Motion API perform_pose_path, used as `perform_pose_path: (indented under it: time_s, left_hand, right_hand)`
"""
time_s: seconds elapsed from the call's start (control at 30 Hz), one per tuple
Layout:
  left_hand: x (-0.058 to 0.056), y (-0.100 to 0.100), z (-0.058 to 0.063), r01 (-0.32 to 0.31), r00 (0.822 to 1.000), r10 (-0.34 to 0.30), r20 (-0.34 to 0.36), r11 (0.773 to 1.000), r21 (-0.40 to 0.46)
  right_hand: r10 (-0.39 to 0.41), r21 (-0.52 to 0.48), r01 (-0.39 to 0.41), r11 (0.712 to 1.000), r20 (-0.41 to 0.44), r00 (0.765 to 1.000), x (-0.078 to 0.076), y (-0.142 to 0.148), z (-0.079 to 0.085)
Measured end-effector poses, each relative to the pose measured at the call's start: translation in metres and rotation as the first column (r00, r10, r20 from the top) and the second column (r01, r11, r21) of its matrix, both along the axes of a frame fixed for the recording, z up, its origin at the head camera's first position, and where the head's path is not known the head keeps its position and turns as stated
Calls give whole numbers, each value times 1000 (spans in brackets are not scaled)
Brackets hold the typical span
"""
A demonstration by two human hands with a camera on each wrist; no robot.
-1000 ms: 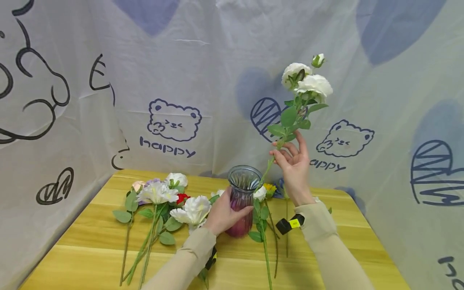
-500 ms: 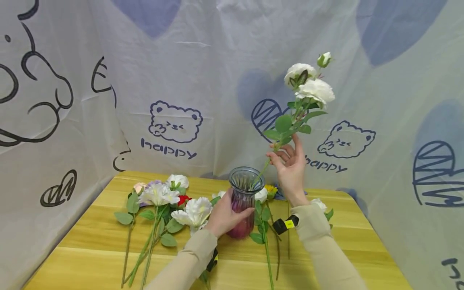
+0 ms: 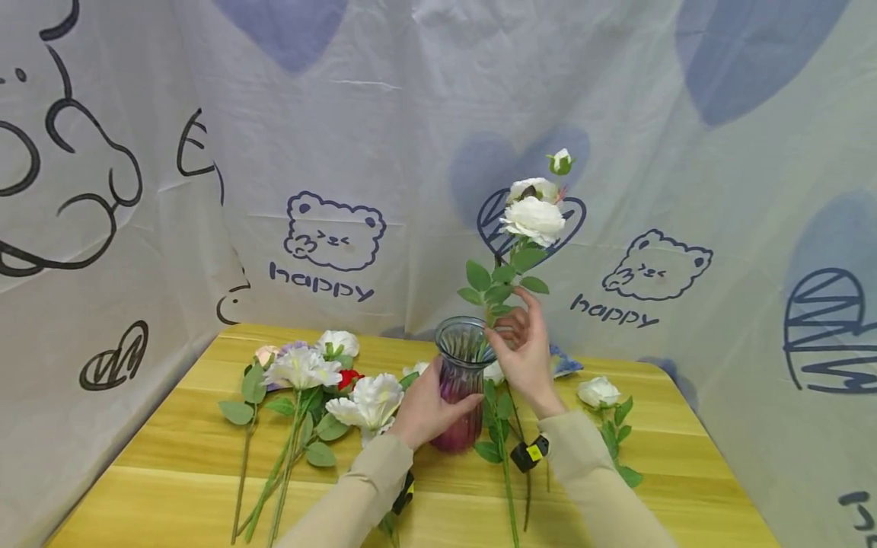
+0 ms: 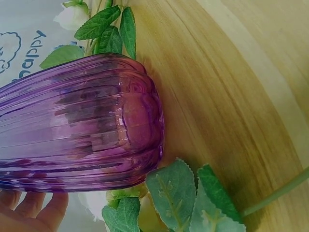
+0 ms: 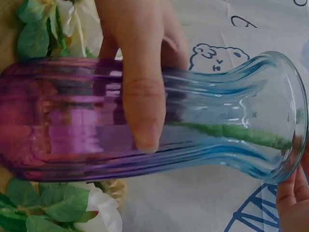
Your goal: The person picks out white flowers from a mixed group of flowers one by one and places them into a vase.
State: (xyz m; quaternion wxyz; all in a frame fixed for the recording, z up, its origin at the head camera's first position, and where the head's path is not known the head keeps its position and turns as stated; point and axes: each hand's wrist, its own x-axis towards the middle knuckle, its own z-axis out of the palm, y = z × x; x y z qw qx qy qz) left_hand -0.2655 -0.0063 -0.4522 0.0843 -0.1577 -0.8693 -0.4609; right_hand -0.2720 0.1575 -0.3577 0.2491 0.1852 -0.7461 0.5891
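A ribbed glass vase [image 3: 457, 435], blue at the rim and purple-pink below, stands on the table. My left hand [image 3: 433, 407] grips its middle, with the thumb across the near side, as the right wrist view shows. My right hand [image 3: 524, 352] pinches the stem of a white rose spray [image 3: 534, 219] right at the vase's rim. The spray has two full blooms, a bud on top and green leaves above the fingers. Through the glass, its green stem [image 5: 241, 133] shows slanting down inside the vase; its lower end is hidden behind my left thumb.
Left of the vase lie several artificial flowers, including a white bloom [image 3: 301, 367], a red flower [image 3: 349, 378] and another white bloom [image 3: 370, 399]. A white rose [image 3: 598, 392] and a blue flower [image 3: 565, 363] lie right. A printed cloth [image 3: 411, 152] hangs behind the wooden table [image 3: 171, 441].
My right hand has come down and left with the white rose spray, its stem sinking deeper into the vase. My left hand keeps its grip. The white rose at right has come into view.
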Motion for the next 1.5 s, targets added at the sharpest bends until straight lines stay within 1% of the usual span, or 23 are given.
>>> perform_pose_path:
  time_s: [0.1,0.2,0.3,0.4,0.53,0.6,0.77,1.0,1.2,1.37,1.5]
  left_hand:
    - [0,0,0,1,1000,-1,10,1000,1]
    - [0,0,0,0,1000,0,14,1000,4]
    - [0,0,0,-1,1000,1,19,1000,8]
    - [0,0,0,3,1000,-3,20,1000,15]
    - [0,0,1,3,1000,-4,27,1000,21]
    - [0,0,1,4,1000,-5,24,1000,24]
    - [0,1,2,8,1000,-9,26,1000,27]
    - [2,1,2,-4,999,3,32,1000,25]
    - [2,2,0,-7,999,6,52,1000,18]
    - [2,1,0,-6,999,6,40,1000,13]
    - [2,2,1,-8,999,7,41,1000,12]
  right_hand:
    - [-7,59,8,998,-5,1000,2,3,-4]
    - [0,80,-1,997,6,1000,4,8,-10]
    - [15,56,-17,998,33,999,6,13,-16]
    - [26,-1,-26,1000,31,999,6,18,-23]
    - [7,-55,-4,998,47,999,8,22,-32]
    - [-12,-68,17,998,75,997,10,25,-36]
    - [-57,-72,66,995,128,990,16,32,-47]
    - [-75,-55,87,995,186,980,24,43,-69]
    - [-97,12,97,995,251,963,33,60,-86]
    - [-144,149,103,983,299,943,44,75,-97]
    - [-187,263,91,960,364,913,53,89,-101]
